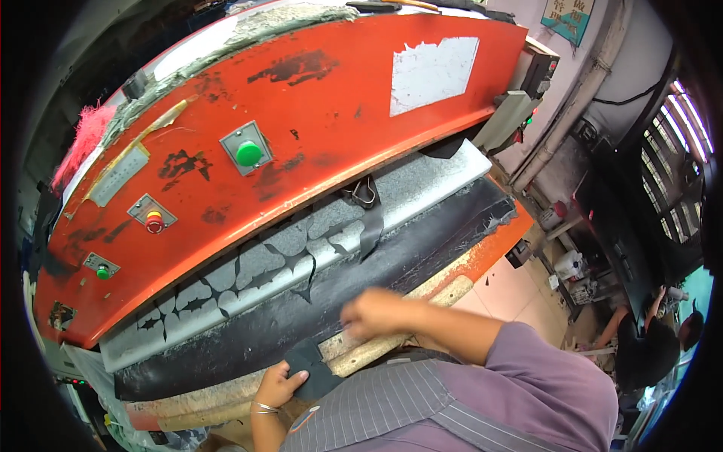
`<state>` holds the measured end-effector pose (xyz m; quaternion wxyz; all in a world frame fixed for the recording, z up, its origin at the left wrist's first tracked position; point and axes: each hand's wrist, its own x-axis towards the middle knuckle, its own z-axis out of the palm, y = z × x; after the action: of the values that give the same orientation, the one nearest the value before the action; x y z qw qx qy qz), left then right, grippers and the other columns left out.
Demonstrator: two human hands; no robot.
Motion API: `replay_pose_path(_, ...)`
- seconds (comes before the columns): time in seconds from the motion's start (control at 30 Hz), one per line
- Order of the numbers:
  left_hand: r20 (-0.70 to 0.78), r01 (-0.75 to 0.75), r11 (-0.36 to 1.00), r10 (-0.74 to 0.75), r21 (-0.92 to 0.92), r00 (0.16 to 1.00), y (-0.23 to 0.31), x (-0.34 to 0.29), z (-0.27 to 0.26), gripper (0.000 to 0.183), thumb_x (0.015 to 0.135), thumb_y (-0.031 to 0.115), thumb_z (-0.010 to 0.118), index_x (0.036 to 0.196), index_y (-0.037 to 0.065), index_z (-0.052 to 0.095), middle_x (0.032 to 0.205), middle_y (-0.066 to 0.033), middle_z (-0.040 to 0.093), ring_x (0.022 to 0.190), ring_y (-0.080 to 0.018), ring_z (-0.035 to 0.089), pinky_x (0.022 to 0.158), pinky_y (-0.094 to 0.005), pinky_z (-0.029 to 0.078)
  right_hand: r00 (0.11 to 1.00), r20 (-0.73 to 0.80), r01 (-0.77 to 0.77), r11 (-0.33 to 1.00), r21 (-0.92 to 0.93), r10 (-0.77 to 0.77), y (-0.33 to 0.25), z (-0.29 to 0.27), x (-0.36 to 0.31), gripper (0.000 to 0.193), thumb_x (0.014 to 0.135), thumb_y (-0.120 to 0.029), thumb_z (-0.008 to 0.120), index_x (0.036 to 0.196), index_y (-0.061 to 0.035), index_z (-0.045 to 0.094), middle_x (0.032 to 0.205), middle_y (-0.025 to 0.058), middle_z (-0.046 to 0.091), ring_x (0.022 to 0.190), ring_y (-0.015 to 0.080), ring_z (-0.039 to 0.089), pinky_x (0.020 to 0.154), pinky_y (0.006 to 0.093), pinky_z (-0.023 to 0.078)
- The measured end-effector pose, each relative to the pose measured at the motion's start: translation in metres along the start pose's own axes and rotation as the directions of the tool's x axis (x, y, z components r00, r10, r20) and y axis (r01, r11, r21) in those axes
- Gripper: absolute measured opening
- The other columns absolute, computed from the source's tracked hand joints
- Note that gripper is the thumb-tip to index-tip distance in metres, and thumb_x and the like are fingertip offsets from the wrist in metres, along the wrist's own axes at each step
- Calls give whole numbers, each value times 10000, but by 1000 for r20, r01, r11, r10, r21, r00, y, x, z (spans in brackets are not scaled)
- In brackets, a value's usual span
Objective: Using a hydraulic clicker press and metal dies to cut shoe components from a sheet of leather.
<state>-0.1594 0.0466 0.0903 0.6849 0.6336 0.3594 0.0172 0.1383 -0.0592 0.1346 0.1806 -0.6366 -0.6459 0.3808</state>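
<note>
My left hand (279, 388), with a bracelet at the wrist, is closed on a small stack of dark flat cut pieces (312, 371), thumb on top. My right hand (374, 315) is raised over the front edge of a black mat (324, 290); motion blurs its curled fingers, and whether anything is in them is hidden. Beyond the mat, a dark sheet with cut-out openings (260, 279) lies on the grey cutting bed (418, 184). A metal cutting die (363, 194) rests at its right part, by a dark strip.
The large orange-red press head (331, 90) overhangs the bed. It carries a big green button (248, 154), a red stop knob (154, 221) and a smaller green button (103, 272). A pale worn rail (410, 339) runs along the front. Another person (648, 350) is at far right.
</note>
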Motion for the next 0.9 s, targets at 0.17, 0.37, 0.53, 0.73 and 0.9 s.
replay_pose_path(0.17,138,107,969,-77,-224,987,22,1,19,280,820,10,671,1093,-39,631,973,-39,660,887,-98,585,804,-256,482,800,-560,-402,886,-232,216,82,-94,41,674,751,-496,723,1288,-151,506,1336,206,460,1220,380,425,988,463,427)
replay_pose_path(0.37,424,-94,974,-3,207,906,49,41,49,243,846,100,688,1062,-7,652,930,-39,682,862,-98,600,776,-246,475,791,-591,-376,887,-268,157,130,-111,72,602,657,-379,789,1135,-102,547,1251,199,477,1211,409,412,989,461,426)
replay_pose_path(0.53,255,-133,991,130,-5,958,36,41,54,196,821,29,687,1013,3,660,957,-67,671,898,-128,611,815,-273,487,641,-768,-205,964,-167,3,105,-96,33,573,589,-297,777,1071,-16,647,1291,233,454,1187,398,419,1013,431,401)
replay_pose_path(0.73,-189,-622,748,593,-232,783,18,71,87,275,785,-66,673,1033,42,626,1271,-152,553,1158,-228,530,992,-359,404,923,-363,239,930,280,-128,56,-18,-14,532,713,-394,787,1047,3,668,1277,215,462,1207,347,445,1024,415,366)
replay_pose_path(0.9,-293,-408,907,363,-107,884,-17,37,92,235,777,2,693,1003,1,630,975,-13,639,896,-85,550,819,-273,463,954,-125,299,903,307,-273,49,49,-11,433,767,-376,743,1053,-56,683,1315,287,409,1228,395,407,1038,434,342)
